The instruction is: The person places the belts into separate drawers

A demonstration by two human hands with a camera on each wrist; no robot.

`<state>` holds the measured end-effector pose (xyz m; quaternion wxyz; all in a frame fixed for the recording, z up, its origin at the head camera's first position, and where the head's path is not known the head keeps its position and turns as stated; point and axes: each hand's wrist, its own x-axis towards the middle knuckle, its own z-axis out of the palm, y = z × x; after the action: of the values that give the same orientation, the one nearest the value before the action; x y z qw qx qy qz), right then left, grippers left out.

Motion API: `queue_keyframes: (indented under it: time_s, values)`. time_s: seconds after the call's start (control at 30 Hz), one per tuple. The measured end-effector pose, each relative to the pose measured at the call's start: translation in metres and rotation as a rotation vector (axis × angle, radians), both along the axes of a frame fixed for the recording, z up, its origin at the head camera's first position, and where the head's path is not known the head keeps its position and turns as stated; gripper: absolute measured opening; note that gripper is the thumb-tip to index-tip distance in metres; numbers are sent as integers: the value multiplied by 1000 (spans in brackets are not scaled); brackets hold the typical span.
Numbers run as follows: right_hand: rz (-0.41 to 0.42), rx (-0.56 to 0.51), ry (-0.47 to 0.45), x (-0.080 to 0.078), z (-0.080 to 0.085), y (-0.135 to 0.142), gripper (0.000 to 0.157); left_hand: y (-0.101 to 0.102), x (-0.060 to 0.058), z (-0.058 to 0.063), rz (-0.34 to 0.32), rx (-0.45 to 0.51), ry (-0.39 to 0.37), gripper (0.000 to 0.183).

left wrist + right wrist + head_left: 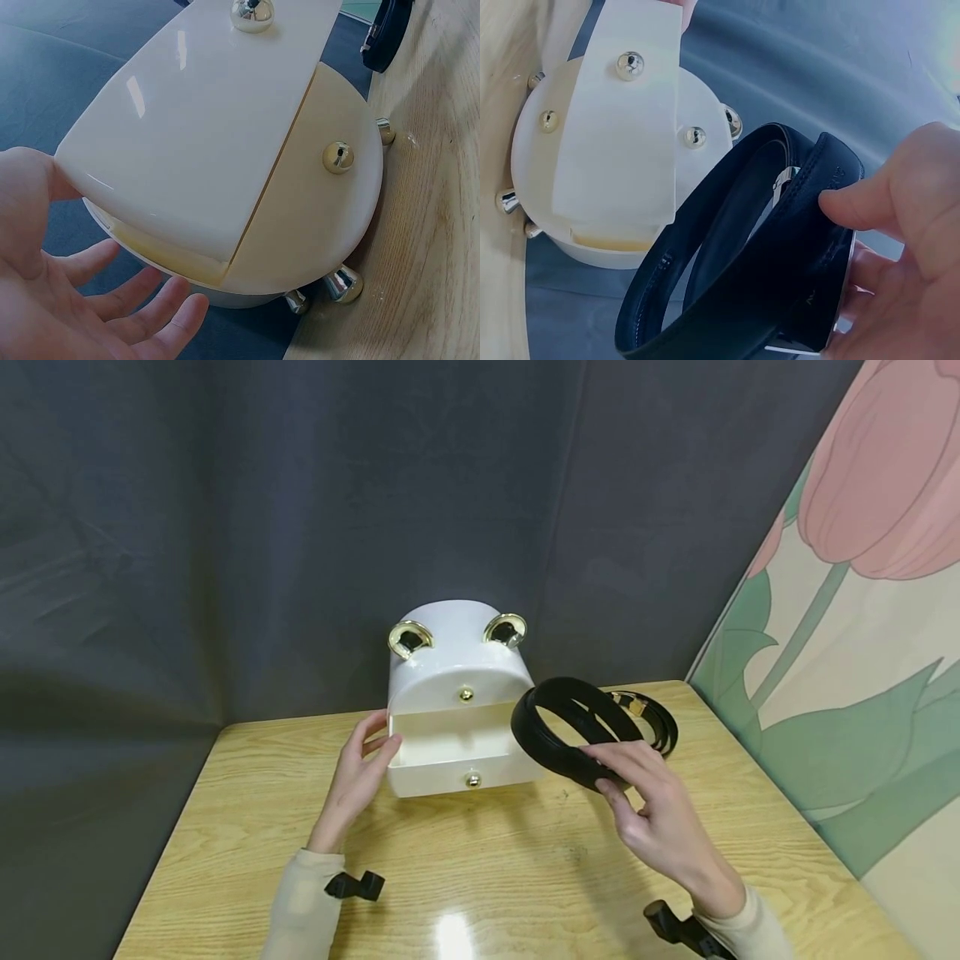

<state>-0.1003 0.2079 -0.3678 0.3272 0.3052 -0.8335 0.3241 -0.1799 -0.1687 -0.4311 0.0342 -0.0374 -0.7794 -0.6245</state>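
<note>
A white rounded cabinet [457,647] with two gold-rimmed eyes stands on the table, its middle drawer [431,779] pulled out. The inside of that drawer looks bare. At its left edge is my left hand [360,777], thumb touching the drawer's side and the other fingers loosely spread beside the cabinet in the left wrist view. My right hand [663,810] grips a coiled black leather belt [735,289], thumb on one face and fingers behind it. The belt is raised just right of the drawer, and a shiny metal part [784,180] shows inside the coil.
Behind the belt, another coiled black belt [666,727] with a gold-coloured buckle lies on the wooden table [247,827]. A dark curtain [315,527] hangs at the back. On the right stands a panel with a tulip print [847,710].
</note>
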Motion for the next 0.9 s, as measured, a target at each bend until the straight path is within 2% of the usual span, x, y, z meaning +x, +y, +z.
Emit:
queue_keyframes:
  time_s: [0.33,0.9]
  values:
    - [71,34,9,-2,5,-8,58,0,0,0,4,0,1,57]
    - [163,118,-31,-8,12,-21,57,1,1,1,8,-1,13,57]
